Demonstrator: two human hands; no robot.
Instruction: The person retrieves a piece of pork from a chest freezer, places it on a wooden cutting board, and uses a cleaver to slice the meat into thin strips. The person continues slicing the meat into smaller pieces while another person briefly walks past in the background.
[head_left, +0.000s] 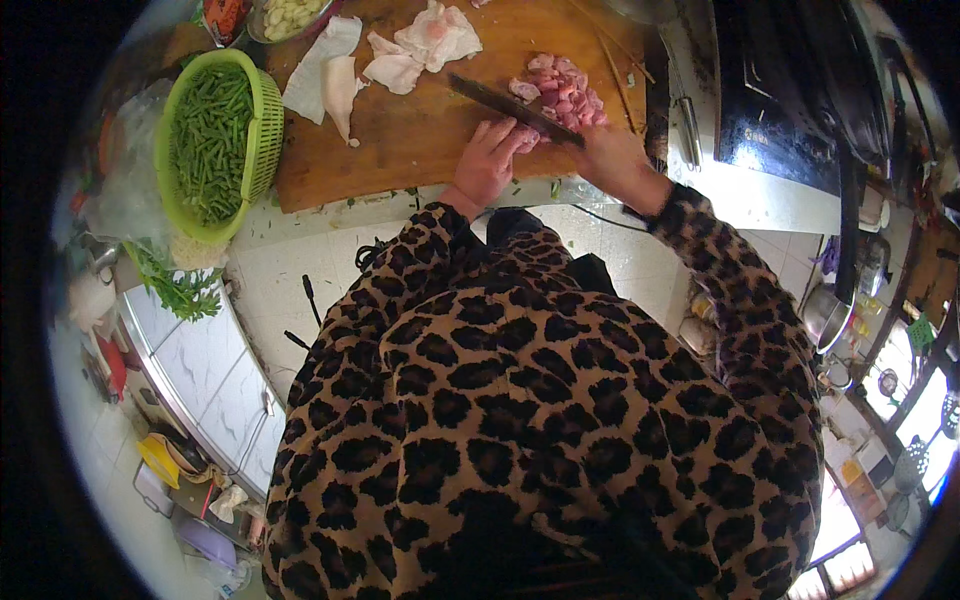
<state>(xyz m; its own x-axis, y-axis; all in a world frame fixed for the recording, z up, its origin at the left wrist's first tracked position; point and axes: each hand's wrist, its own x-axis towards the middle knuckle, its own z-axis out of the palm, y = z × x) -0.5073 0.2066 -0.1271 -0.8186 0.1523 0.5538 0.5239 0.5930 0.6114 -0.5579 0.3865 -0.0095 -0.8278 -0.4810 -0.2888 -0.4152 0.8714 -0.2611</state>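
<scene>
My right hand (616, 166) grips a dark-bladed kitchen knife (510, 107) near the front edge of a wooden cutting board (375, 169). The blade points up and to the left across the board. Beside the blade, my left hand (486, 161) holds down a piece of raw meat (527, 140) with its fingertips. A pile of cut raw meat chunks (574, 94) lies just beyond the knife, to the right. Pale pieces of skin or fat (439, 37) rest at the back of the board, and another pale piece (340, 90) lies on a white cloth or paper (311, 71).
At the left stands a green plastic basket (266, 135) of cut green beans, with leafy greens (180, 289) below it. A bowl of peeled garlic (289, 16) is at the back left. Chopsticks (616, 75) lie on the board's right side; a black cooktop (776, 127) is farther right.
</scene>
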